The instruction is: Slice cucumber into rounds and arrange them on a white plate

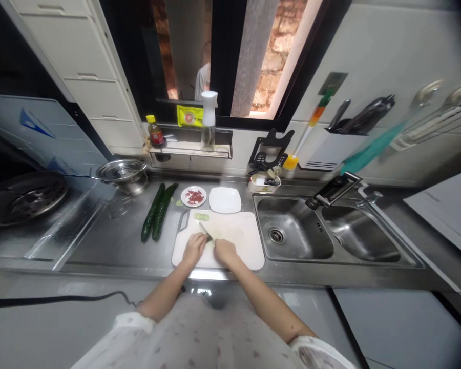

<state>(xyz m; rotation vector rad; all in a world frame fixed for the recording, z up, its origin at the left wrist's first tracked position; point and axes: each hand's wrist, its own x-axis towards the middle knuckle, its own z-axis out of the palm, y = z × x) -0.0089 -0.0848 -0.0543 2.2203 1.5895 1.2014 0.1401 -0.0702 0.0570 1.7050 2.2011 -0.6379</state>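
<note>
My right hand (225,252) is closed round the handle of a knife (206,231), whose blade slants up and left over the white cutting board (249,241). Close beside the blade, my left hand (194,248) rests on the board with its fingers curled together. Something small and dark green shows at its fingertips, but most of it is hidden. A short row of pale green cucumber slices (202,217) lies near the board's upper left. Two whole dark green cucumbers (159,212) lie on the steel counter left of the board.
Behind the board stand a plate of chopped red pieces (194,196) and a white square plate (225,200). A double sink (295,225) adjoins on the right. At the left are a lidded steel pot (123,174) and a dark wok (26,197). A shelf (192,148) holds bottles.
</note>
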